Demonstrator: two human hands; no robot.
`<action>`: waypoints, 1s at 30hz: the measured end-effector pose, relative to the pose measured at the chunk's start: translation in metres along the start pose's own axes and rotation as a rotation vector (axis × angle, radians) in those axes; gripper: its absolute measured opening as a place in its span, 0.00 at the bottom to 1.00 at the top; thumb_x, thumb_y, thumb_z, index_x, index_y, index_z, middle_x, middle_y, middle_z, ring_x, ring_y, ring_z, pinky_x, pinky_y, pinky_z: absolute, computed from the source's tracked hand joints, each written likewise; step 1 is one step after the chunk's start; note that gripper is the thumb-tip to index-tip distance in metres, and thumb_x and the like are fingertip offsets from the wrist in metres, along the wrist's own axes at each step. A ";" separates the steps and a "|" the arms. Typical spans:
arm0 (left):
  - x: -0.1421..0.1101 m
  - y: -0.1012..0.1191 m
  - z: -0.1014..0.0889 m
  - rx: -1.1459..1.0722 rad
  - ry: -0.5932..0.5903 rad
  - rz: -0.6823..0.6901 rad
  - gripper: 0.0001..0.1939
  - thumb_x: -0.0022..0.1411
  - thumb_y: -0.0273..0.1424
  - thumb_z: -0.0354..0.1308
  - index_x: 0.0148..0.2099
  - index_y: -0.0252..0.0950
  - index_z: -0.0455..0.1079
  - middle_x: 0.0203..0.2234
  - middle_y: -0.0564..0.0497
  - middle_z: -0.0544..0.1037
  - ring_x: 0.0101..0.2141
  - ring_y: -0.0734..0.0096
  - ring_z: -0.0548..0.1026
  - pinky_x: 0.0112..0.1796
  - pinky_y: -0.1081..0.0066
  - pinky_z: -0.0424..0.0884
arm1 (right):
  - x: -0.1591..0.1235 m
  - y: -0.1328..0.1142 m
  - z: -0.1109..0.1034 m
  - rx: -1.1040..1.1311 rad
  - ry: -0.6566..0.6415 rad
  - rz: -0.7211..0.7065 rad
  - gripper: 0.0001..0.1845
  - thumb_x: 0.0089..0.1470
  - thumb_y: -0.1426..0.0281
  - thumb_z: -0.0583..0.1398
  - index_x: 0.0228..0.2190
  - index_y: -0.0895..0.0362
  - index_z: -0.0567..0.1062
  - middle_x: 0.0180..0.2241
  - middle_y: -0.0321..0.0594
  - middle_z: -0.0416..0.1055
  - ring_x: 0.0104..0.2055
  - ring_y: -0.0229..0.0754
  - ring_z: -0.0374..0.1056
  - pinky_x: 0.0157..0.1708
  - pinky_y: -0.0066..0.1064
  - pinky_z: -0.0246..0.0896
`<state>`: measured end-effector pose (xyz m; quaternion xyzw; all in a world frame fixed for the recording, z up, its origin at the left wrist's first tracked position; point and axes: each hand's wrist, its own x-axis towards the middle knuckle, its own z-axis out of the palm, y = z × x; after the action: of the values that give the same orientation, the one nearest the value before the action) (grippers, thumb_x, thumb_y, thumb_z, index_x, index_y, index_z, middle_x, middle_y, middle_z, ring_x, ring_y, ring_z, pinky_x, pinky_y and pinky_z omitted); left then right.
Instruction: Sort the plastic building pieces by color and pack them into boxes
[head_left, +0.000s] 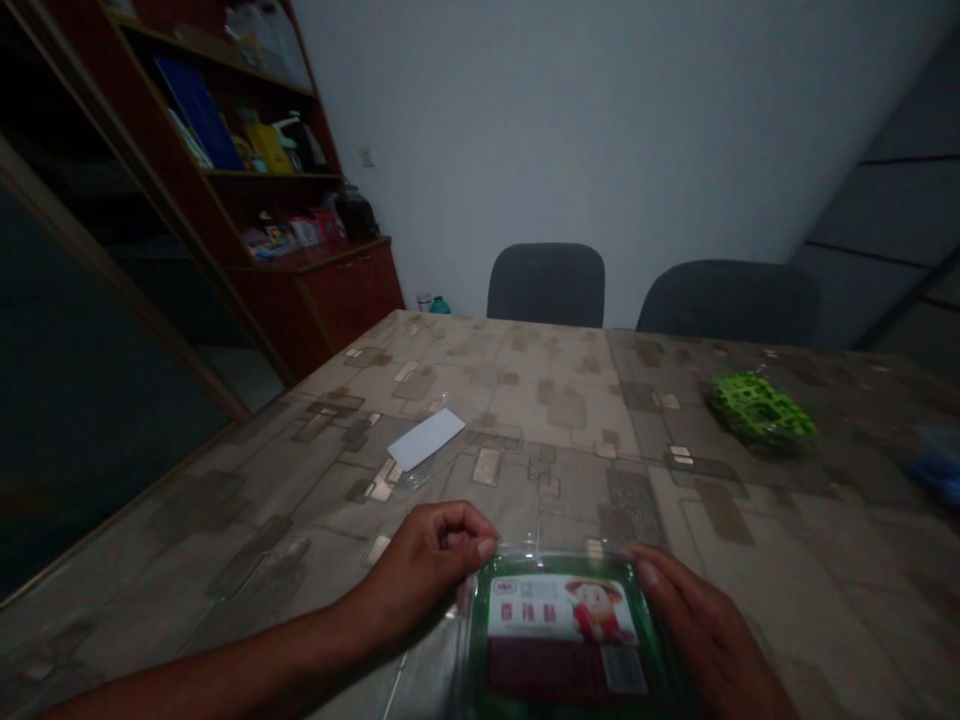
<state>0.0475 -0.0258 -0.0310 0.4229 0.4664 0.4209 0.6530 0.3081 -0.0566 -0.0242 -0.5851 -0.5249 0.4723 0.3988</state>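
A clear plastic box (pixel 566 630) with green contents and a white and dark red label lies at the table's near edge, its lower end cut off by the frame. At its far left corner my left hand (pixel 435 555) pinches the rim between thumb and curled fingers. Along the right side, my right hand (pixel 697 620) grips the box with the thumb on top near the far right corner; its other fingers are partly hidden. Beyond my left hand lies a white rectangular card (pixel 427 440) on some clear plastic.
The patterned table (pixel 555 400) carries a clear pack of bright green pieces (pixel 761 410) at right and a blurred blue thing (pixel 941 470) at the right edge. Two grey chairs (pixel 547 285) stand behind it. A wooden shelf unit (pixel 345 300) is at left.
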 end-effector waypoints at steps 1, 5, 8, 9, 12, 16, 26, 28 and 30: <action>0.000 -0.001 0.000 0.004 0.005 0.008 0.19 0.50 0.44 0.74 0.30 0.34 0.74 0.18 0.54 0.73 0.20 0.75 0.66 0.23 0.75 0.59 | 0.000 -0.001 0.000 0.000 -0.017 0.002 0.24 0.60 0.47 0.56 0.39 0.49 0.82 0.39 0.41 0.81 0.39 0.51 0.75 0.38 0.35 0.69; 0.001 -0.004 0.000 0.000 -0.006 0.001 0.19 0.48 0.42 0.75 0.31 0.34 0.74 0.19 0.54 0.74 0.20 0.76 0.67 0.23 0.76 0.58 | 0.003 0.000 -0.002 -0.012 -0.021 0.000 0.24 0.60 0.46 0.55 0.39 0.49 0.82 0.40 0.41 0.81 0.39 0.52 0.75 0.40 0.36 0.71; 0.001 -0.006 -0.001 -0.053 -0.006 -0.012 0.20 0.46 0.42 0.76 0.30 0.33 0.74 0.18 0.55 0.73 0.20 0.77 0.66 0.23 0.76 0.58 | 0.004 0.002 -0.003 -0.018 -0.034 0.009 0.26 0.59 0.45 0.55 0.40 0.50 0.82 0.40 0.43 0.81 0.40 0.53 0.75 0.39 0.37 0.72; 0.002 -0.006 -0.001 -0.070 0.001 -0.013 0.20 0.47 0.43 0.76 0.30 0.33 0.74 0.18 0.55 0.73 0.20 0.77 0.66 0.23 0.76 0.58 | 0.005 0.003 -0.003 -0.015 -0.055 0.009 0.27 0.59 0.45 0.55 0.40 0.50 0.82 0.40 0.43 0.81 0.40 0.54 0.75 0.38 0.37 0.72; 0.001 -0.005 0.001 -0.090 0.014 -0.015 0.19 0.47 0.43 0.76 0.29 0.33 0.75 0.19 0.54 0.74 0.20 0.77 0.67 0.24 0.76 0.60 | 0.004 0.003 -0.003 0.012 -0.077 0.019 0.27 0.59 0.44 0.55 0.40 0.51 0.82 0.40 0.43 0.81 0.40 0.53 0.76 0.37 0.36 0.72; 0.002 -0.003 0.003 -0.109 0.029 -0.022 0.19 0.46 0.41 0.76 0.31 0.32 0.76 0.20 0.52 0.76 0.22 0.74 0.70 0.25 0.75 0.61 | 0.002 0.002 0.000 0.034 0.017 0.030 0.26 0.59 0.45 0.56 0.39 0.51 0.82 0.41 0.42 0.81 0.42 0.53 0.75 0.39 0.36 0.72; 0.035 0.005 0.009 -0.210 0.068 -0.038 0.17 0.40 0.36 0.78 0.30 0.31 0.78 0.20 0.53 0.76 0.21 0.75 0.69 0.25 0.75 0.61 | 0.016 0.002 0.001 0.066 0.119 0.031 0.25 0.57 0.46 0.58 0.38 0.51 0.82 0.40 0.42 0.81 0.44 0.53 0.75 0.41 0.35 0.71; 0.039 0.004 0.008 -0.223 0.070 -0.043 0.18 0.40 0.36 0.78 0.30 0.32 0.78 0.19 0.54 0.75 0.21 0.76 0.69 0.24 0.76 0.60 | 0.019 0.001 0.002 0.090 0.110 0.044 0.25 0.57 0.46 0.59 0.39 0.52 0.81 0.42 0.42 0.81 0.47 0.54 0.74 0.42 0.35 0.70; 0.040 0.002 0.007 -0.233 0.074 -0.046 0.18 0.40 0.36 0.78 0.31 0.32 0.78 0.19 0.54 0.75 0.20 0.77 0.68 0.24 0.76 0.60 | 0.020 0.000 0.002 0.114 0.087 0.050 0.25 0.57 0.46 0.59 0.40 0.52 0.81 0.43 0.42 0.81 0.47 0.53 0.74 0.43 0.34 0.69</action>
<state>0.0627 0.0119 -0.0374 0.3174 0.4476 0.4723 0.6898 0.3059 -0.0368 -0.0274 -0.5944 -0.4646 0.4854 0.4418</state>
